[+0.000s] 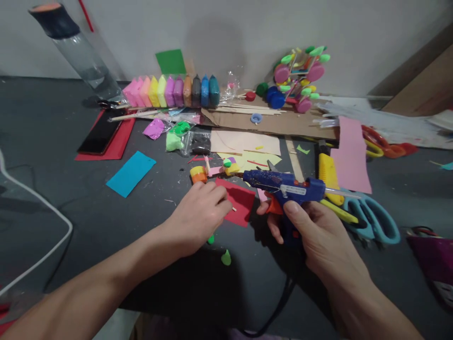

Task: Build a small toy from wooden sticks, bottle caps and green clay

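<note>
My right hand [311, 224] grips a blue hot glue gun [271, 182] by its handle, fingers at the orange trigger. A clear glue stick [343, 192] sticks out of its back. The nozzle points left, close to a small model [215, 169] of pink, yellow and green pieces. My left hand [203, 212] is closed in a pinch over the edge of a red paper sheet [242, 203]. A thin pale stick [234, 208] pokes out by its thumb; the rest is hidden. Below the hand lie green bits, one a leaf-shaped piece [226, 258]. An orange-yellow roll [198, 174] stands behind the knuckles.
Behind are a row of coloured clay packs [171, 92], a cardboard strip [269, 123] with sticks, and a finished colourful model [300, 78]. Blue scissors [375, 219] and a yellow cutter [327, 172] lie right. A phone [102, 132], blue paper [130, 174] and bottle [83, 59] are left.
</note>
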Motion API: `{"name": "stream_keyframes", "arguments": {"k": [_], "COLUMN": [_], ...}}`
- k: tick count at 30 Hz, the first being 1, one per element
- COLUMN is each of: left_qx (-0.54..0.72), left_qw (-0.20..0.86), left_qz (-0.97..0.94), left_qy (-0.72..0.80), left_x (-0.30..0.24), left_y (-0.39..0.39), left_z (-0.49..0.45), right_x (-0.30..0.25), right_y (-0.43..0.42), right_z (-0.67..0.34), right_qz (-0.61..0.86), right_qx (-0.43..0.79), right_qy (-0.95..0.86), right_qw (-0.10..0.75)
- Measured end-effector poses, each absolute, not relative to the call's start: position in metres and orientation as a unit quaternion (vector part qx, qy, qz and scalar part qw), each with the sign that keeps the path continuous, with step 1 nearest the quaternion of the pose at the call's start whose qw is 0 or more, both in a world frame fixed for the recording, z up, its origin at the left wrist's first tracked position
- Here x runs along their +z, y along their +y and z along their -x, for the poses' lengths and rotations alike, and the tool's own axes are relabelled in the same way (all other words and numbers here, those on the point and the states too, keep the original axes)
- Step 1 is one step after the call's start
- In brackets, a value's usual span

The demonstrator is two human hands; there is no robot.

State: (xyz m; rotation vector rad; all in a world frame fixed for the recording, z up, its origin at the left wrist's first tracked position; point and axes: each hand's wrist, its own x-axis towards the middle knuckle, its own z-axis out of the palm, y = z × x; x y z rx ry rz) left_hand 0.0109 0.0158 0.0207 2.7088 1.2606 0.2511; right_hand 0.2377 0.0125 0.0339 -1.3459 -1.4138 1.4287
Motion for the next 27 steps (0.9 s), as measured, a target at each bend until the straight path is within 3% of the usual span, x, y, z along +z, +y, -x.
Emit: {"name": "stream_keyframes", "arguments": {"k": [6,10,14,22,27], "left_qx": [0.171,0.126,0.066,0.099,0.148], "left_qw": [0.069,0.063,0.041,0.084,0.100], "left_qz": [-0.890,-0.832,-0.823,-0.799,-0.794], "left_qy": [0.418,0.537,0.563,0.586,0.581], "left_x": [0.020,0.020,0.016,0.013,0.010], "left_y": [0.015,0.008,0.003,0.004,0.005], "left_z": [0.006,-0.001,-0.009,-0.008,-0.007], "right_x": [0.035,0.037,0.037,0.031,0.033], "right_y": [0.014,0.013,0.012,0.006,0.006], "right_z": [-0.238,-0.237,-0.237,-0.245,-0.247], "right_qz": [0.536,0.538,0.549,0.580,0.593], "right_qx": [0.557,0.550,0.523,0.563,0.582], "right_qy": [-0.542,-0.564,-0.581,-0.553,-0.524], "right_qw": [0.330,0.301,0.296,0.201,0.189]}}
